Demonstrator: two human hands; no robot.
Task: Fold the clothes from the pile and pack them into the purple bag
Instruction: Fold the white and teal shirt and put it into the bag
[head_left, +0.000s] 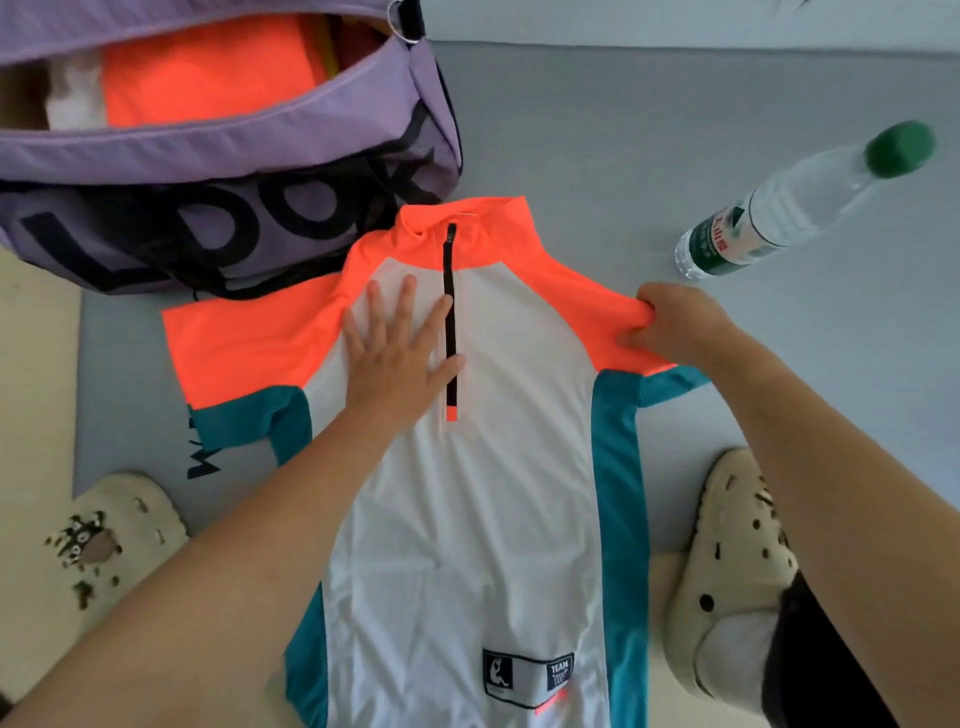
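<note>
Shirt: white sports shirt with orange shoulders, teal side panels and a short black zip (467, 493) is lying face up and spread flat on the grey mat on the floor (675, 130), its collar just beside the purple fabric bag (218, 156).
Bag: it is standing open, and an orange garment (208, 78) is already lying inside it.
Left hand: left hand (395, 348) is pressing on the chest of the shirt beside the zip, with the fingers (405, 296) straight and spread, holding nothing.
Right hand: right hand (675, 327) is gripping the orange right sleeve near the shoulder, with the fingers curled around the bunched cloth.
Step in hand: I judge that the person is starting to fold the right side of the shirt inward.
How to do it well: the flat hand should be keeping the body still while the sleeve is coming over along the teal panel line, so the fold is staying straight and without wrinkles.
Around: clear plastic water bottle with green cap (789, 202) is lying on the mat, well apart from the shirt; two cream clogs (727, 561) are standing on both sides of the shirt.
</note>
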